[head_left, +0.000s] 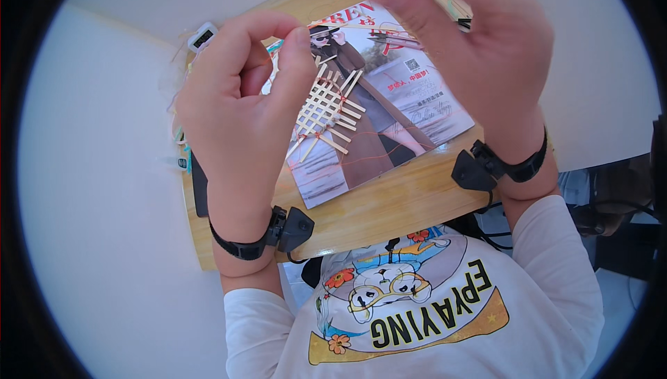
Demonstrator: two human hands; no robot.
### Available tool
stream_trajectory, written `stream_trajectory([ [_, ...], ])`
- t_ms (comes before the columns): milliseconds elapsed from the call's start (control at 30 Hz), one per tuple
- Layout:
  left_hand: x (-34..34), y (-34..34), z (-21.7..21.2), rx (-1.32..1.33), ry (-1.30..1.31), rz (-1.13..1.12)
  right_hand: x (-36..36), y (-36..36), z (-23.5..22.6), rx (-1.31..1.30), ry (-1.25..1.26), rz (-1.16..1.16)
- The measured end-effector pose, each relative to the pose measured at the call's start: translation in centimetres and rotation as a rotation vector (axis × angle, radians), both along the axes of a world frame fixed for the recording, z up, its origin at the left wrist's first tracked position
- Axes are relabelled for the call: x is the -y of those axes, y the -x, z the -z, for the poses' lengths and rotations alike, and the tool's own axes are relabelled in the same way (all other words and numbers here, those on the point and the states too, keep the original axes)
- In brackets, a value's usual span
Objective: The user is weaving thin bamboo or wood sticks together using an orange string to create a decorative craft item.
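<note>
Both my hands are raised over the desk. My left hand (243, 87) is closed in a pinch, thumb against forefinger, with a thin orange thread (358, 27) running from its fingertips toward the right hand. My right hand (479, 38) is higher up at the far right, thumb and forefinger close together; what lies between them I cannot make out. Below and between the hands, a lattice of pale flat strips (323, 106) woven crosswise lies on a magazine (319, 177). Red thread follows its edge, and its left part hides behind my left hand.
The wooden desk (410, 183) carries the magazine, a slim pointed tool (394, 38) on the cover, and a bundle of pale strips (450, 5) behind my right hand. A small white device with a dark display (203, 36) sits at the left edge, above a black flat object (200, 186).
</note>
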State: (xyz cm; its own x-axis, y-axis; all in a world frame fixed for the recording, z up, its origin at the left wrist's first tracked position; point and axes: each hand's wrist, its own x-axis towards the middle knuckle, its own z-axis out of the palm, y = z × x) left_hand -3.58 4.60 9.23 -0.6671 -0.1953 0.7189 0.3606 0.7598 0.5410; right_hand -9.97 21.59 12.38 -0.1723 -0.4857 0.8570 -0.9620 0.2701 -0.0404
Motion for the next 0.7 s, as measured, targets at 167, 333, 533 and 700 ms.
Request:
stream_trajectory([
  [167,-0.2,-0.1,0.2,-0.002,0.035,0.027,0.3,0.3,1.2,0.276,0.016,-0.136],
  [333,-0.4,-0.4,0.3,-0.011,0.004,0.037,0.8,0.8,2.9,0.626,0.026,-0.302],
  [533,0.2,0.0,1.2,-0.097,0.006,0.12,1.5,1.4,3.6,1.202,0.172,-0.652],
  [700,0.2,0.4,1.3,-0.331,0.153,0.218,2.3,1.4,4.8,1.581,0.333,-1.222],
])
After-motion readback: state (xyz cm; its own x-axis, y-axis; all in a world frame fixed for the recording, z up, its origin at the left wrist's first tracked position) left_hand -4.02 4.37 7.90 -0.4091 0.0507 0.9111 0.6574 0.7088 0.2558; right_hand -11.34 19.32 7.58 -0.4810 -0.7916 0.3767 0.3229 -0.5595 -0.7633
